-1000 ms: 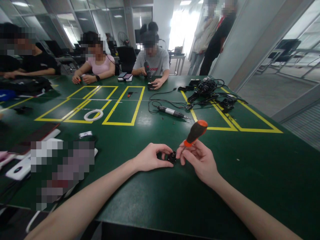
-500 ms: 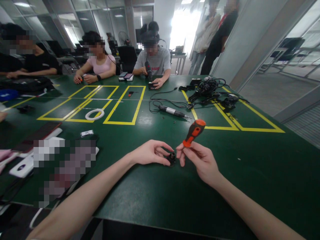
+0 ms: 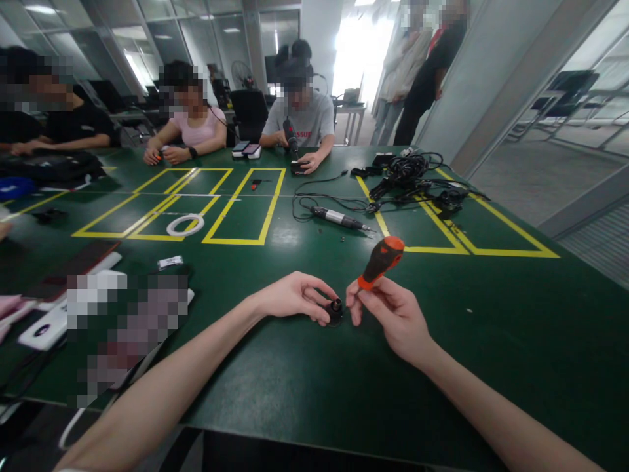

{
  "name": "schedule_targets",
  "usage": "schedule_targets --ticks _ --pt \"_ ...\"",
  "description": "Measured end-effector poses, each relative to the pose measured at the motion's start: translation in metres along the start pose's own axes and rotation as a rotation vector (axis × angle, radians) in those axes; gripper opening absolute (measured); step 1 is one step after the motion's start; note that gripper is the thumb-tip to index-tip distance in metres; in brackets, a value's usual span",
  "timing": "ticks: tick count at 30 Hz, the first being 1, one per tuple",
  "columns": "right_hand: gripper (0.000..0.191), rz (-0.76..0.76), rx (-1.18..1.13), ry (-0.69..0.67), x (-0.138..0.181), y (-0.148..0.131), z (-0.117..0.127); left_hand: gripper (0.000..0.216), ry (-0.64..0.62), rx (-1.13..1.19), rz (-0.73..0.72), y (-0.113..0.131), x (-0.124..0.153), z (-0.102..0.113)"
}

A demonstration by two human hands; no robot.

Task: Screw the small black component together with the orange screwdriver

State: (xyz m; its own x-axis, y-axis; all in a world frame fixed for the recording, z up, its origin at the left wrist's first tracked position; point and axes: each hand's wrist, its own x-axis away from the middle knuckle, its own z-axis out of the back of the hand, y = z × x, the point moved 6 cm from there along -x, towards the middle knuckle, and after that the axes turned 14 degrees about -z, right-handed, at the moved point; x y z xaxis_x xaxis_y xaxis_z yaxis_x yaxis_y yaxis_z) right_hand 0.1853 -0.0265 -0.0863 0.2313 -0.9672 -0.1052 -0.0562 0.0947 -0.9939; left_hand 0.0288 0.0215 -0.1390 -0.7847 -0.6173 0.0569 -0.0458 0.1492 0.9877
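Note:
My left hand [image 3: 289, 296] is curled around a small black round part [image 3: 335, 313] on the table, thumb and index finger at its sides. A short metallic-looking stub rises from the middle of that part. In my right hand [image 3: 393, 311], just to the right, is a screwdriver [image 3: 381, 261] with an orange and black handle. The handle tilts up and to the right, and the fingers pinch it near its lower end. Its blade is mostly hidden by the fingers, so I cannot tell whether the tip touches anything.
The green table [image 3: 275, 387] carries yellow tape outlines. Beyond my hands lie an electric screwdriver [image 3: 339, 217], tangled black cables [image 3: 410, 174] and a white ring [image 3: 185, 225]. Phones and a white device [image 3: 42, 330] lie left. A co-worker [image 3: 299, 121] holds a power tool opposite.
The left hand and the black part have shifted very slightly left, with the fingers a little lower around it. The right hand keeps the screwdriver in nearly the same place.

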Motion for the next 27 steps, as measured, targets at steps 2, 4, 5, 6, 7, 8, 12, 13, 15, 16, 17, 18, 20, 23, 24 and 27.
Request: schedule_targets --ticks 2,4,5,6,7,8,12,13,15,16,17,18,20,23,24,27 --pt "0.03 0.014 -0.031 0.006 0.0 0.001 0.0 0.06 -0.014 0.011 -0.009 0.0 0.0 0.001" --pt "0.03 0.02 -0.057 0.03 0.001 0.001 0.0 0.058 -0.029 0.012 -0.021 -0.001 0.001 0.002" --pt "0.03 0.017 -0.062 0.04 0.001 0.001 0.001 0.056 -0.037 0.005 -0.029 0.0 0.002 0.003" --pt "0.031 0.011 -0.059 0.047 0.0 0.001 0.001 0.055 -0.045 -0.01 -0.039 0.0 0.002 0.003" --pt "0.031 0.004 -0.047 0.05 0.0 0.001 0.002 0.054 -0.05 -0.034 -0.049 0.001 0.002 0.003" --pt "0.032 -0.002 -0.03 0.051 -0.001 0.0 0.002 0.053 -0.048 -0.064 -0.061 0.002 0.003 0.003" --pt "0.032 -0.001 0.02 0.059 -0.002 -0.003 0.006 0.056 -0.014 -0.176 -0.085 0.003 0.003 0.0" --pt "0.033 -0.001 0.023 0.055 -0.002 -0.003 0.006 0.056 -0.004 -0.19 -0.088 0.003 0.003 -0.001" --pt "0.034 -0.007 0.018 0.035 -0.003 -0.002 0.005 0.054 0.016 -0.205 -0.096 0.002 0.002 -0.004" --pt "0.034 -0.011 0.012 0.023 -0.003 -0.001 0.004 0.052 0.027 -0.213 -0.101 0.002 0.002 -0.005" --pt "0.033 -0.011 0.005 0.011 -0.003 0.0 0.003 0.05 0.036 -0.224 -0.106 0.003 0.002 -0.005" --pt "0.033 -0.007 -0.005 0.002 -0.002 0.0 0.002 0.048 0.044 -0.236 -0.109 0.003 0.002 -0.006" --pt "0.031 0.003 -0.022 0.002 -0.001 0.0 0.001 0.045 0.053 -0.253 -0.109 0.003 0.002 -0.007" --pt "0.031 -0.01 -0.007 0.026 0.0 0.0 0.002 0.045 0.052 -0.264 -0.111 0.004 0.002 -0.007" --pt "0.032 -0.015 0.009 0.03 0.0 0.0 0.003 0.045 0.051 -0.265 -0.113 0.004 0.002 -0.007" --pt "0.033 -0.003 0.047 0.025 -0.001 -0.003 0.003 0.047 0.061 -0.265 -0.118 0.003 0.002 -0.006"
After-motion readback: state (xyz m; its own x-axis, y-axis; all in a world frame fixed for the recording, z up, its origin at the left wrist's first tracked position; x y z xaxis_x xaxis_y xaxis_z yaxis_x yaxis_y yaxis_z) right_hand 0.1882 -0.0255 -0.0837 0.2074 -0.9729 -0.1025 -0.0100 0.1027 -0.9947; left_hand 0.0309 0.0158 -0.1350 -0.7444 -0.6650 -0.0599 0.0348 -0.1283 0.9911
